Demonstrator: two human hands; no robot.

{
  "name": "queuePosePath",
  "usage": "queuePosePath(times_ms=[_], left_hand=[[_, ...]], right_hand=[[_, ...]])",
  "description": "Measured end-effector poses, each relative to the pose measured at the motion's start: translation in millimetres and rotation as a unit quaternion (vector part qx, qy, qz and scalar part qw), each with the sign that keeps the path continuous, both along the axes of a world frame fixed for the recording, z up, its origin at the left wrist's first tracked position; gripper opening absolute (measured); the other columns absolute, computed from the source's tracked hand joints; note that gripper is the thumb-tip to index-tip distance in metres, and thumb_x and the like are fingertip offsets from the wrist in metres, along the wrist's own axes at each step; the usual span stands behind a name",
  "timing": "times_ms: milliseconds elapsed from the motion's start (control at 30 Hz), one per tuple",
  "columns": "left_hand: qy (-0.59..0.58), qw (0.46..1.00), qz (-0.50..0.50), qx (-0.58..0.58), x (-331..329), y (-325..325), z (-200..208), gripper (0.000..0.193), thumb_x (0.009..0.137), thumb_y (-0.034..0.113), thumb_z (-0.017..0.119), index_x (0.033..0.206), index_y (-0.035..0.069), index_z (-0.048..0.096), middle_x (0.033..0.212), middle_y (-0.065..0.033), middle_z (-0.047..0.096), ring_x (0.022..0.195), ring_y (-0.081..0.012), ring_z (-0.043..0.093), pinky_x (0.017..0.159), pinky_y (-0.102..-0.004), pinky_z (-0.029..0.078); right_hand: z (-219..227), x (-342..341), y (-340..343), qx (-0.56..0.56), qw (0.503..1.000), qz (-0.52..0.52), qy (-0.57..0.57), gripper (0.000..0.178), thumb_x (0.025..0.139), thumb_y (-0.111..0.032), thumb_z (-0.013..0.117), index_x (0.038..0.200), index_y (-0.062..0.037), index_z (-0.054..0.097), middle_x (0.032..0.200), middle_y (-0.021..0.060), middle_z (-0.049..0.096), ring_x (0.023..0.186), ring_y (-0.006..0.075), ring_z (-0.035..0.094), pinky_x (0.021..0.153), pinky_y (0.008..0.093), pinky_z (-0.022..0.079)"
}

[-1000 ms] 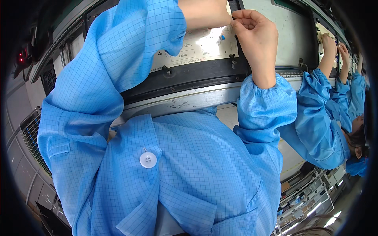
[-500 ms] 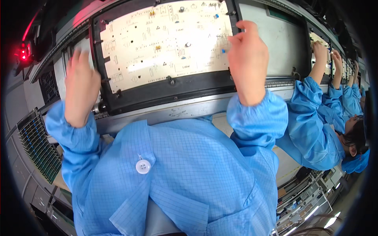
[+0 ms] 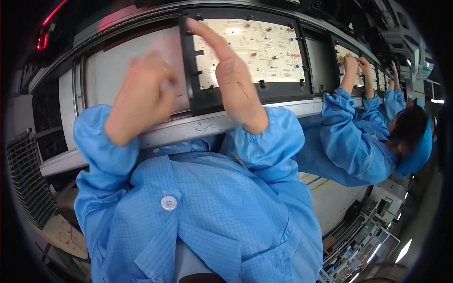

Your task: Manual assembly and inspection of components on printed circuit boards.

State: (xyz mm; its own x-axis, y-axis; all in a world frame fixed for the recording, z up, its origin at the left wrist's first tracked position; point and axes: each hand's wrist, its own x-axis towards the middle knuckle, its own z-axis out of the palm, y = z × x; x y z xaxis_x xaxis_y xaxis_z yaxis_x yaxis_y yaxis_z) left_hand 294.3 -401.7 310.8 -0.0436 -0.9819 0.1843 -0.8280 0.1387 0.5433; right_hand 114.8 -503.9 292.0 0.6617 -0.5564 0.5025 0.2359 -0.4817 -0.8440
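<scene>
A cream circuit board (image 3: 257,70) with a few small blue, yellow and dark components sits in a black carrier frame (image 3: 283,93) on the conveyor. Over the left edge of that frame is my right hand (image 3: 236,87), its index finger stretched toward the upper left corner and its thumb apart. I see nothing in it; whether its fingertips touch the frame is unclear. My left hand (image 3: 141,94) hovers over the grey plate (image 3: 111,68) left of the carrier. Its fingers are bent and smeared by motion, so I cannot tell whether they hold anything.
A metal rail (image 3: 203,125) runs along the conveyor's near side. To the right, a person in blue (image 3: 358,137) has both hands over another board (image 3: 349,54). Slotted green boards stand in a rack (image 3: 30,179) at far left. A red light (image 3: 42,40) glows at upper left.
The board and carrier now appear farther right, exposing the grey plate on the left. My right hand has moved from the board's right edge to its left side; my left hand has shifted right.
</scene>
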Motion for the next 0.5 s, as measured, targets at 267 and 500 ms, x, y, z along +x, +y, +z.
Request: queuePosePath(times_ms=[267,500], left_hand=[[0.409,0.899,-0.132,-0.083,-52,105,17,0.032,0.062,0.018,0.067,0.055,0.006,0.038,0.052,-0.0066,0.048,0.049,-0.0249,0.05,0.049,-0.0374,0.036],[0.325,0.91,0.102,-0.238,-80,186,0,0.032,0.067,0.019,0.067,0.056,0.009,0.039,0.053,-0.0019,0.044,0.049,-0.0238,0.047,0.047,-0.0354,0.033]], right_hand=[[33,80,68,0.0,0.95,0.311,-0.012,0.083,0.102,-0.062,0.017,0.156,0.0019,0.022,0.164,0.0203,0.017,0.154,0.0331,-0.005,0.122,0.0464,-0.003],[30,142,165,0.025,0.783,0.619,-0.053,0.11,0.083,-0.087,0.003,0.16,-0.0087,0.008,0.165,0.022,0.002,0.153,0.0383,-0.003,0.121,0.0552,0.0]])
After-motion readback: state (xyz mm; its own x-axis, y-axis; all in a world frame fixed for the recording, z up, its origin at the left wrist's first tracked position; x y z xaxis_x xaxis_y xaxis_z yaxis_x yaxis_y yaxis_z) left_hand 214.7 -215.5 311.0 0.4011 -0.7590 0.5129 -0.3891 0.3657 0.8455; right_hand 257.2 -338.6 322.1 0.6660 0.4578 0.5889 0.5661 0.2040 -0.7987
